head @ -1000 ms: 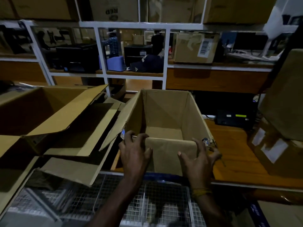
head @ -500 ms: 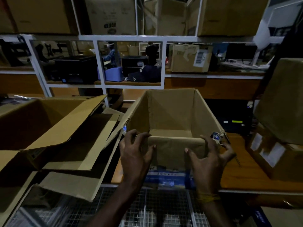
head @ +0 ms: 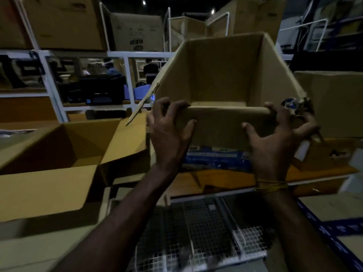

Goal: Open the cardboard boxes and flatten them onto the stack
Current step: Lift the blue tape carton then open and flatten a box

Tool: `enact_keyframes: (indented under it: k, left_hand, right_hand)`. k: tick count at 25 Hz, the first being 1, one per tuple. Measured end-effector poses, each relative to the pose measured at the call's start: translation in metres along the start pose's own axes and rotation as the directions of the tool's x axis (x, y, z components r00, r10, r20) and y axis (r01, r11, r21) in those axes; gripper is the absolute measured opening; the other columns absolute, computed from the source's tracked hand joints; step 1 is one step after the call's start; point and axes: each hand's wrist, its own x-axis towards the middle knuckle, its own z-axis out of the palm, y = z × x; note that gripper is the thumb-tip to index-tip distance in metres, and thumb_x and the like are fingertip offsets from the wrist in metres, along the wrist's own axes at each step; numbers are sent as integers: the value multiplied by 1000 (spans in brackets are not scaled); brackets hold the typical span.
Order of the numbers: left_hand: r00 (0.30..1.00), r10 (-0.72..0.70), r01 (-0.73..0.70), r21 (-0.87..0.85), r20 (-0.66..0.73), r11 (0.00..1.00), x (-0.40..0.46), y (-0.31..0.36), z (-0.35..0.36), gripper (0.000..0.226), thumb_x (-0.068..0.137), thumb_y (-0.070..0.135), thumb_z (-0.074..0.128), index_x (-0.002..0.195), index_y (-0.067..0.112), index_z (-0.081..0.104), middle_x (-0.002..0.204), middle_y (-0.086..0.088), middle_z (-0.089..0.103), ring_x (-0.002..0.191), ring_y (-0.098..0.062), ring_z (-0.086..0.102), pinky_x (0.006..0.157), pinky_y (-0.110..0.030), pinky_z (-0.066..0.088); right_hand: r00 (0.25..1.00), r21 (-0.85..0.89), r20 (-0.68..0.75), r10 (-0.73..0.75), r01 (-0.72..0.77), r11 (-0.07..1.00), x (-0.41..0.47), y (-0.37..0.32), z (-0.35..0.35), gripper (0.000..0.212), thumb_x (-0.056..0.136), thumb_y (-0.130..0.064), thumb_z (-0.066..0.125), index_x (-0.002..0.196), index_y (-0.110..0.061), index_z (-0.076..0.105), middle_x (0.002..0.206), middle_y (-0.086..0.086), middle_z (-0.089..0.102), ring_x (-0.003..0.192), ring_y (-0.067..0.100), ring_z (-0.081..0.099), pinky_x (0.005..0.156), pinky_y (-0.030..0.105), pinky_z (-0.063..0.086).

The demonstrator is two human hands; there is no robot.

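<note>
An open brown cardboard box (head: 222,75) is lifted in front of me, its open top facing me and nothing visible inside. My left hand (head: 170,130) grips the near wall at its left corner, fingers curled over the rim. My right hand (head: 275,140) grips the same wall at the right corner, where crumpled tape (head: 294,104) hangs. To the left lies the stack of opened boxes (head: 59,163) with loose flaps spread out.
A wooden bench (head: 216,181) runs under the box, with a wire-mesh cage (head: 206,232) below it. A closed box (head: 334,103) stands at the right. White shelving (head: 125,79) holds more cartons and dark equipment. People stand far behind the shelves.
Both hands have raised the box off the bench and brought it closer and higher. The view has tilted up with it.
</note>
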Motion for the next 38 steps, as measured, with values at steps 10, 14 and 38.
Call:
enact_keyframes:
  k: [10,14,38]
  left_hand:
    - [983,85,-87,-4,-165,996,46,-42,-192,42,79,27,74,119,22,63,131,-10,45,121,-28,45,93,-35,47]
    - [959,93,-68,101,-267,993,54,-73,-252,40,78,25,74,116,20,63,129,-11,46,120,-26,45,92,-39,48]
    - [994,-40,78,390,-103,918,88,-245,-342,41,80,22,77,118,27,61,132,-5,42,122,-31,41,90,-37,48]
  right_hand:
    - [995,207,-28,-93,97,973,-64,-188,20,51,74,-19,83,120,-24,61,148,20,21,130,9,21,90,-7,30]
    - [995,325,54,-90,68,943,-89,-239,60,55,72,-14,83,121,-27,62,149,17,19,130,11,20,96,4,37]
    - [880,128,468,73,-150,980,-197,-309,211,47,81,-28,79,121,-31,56,148,11,18,121,24,43,70,4,28]
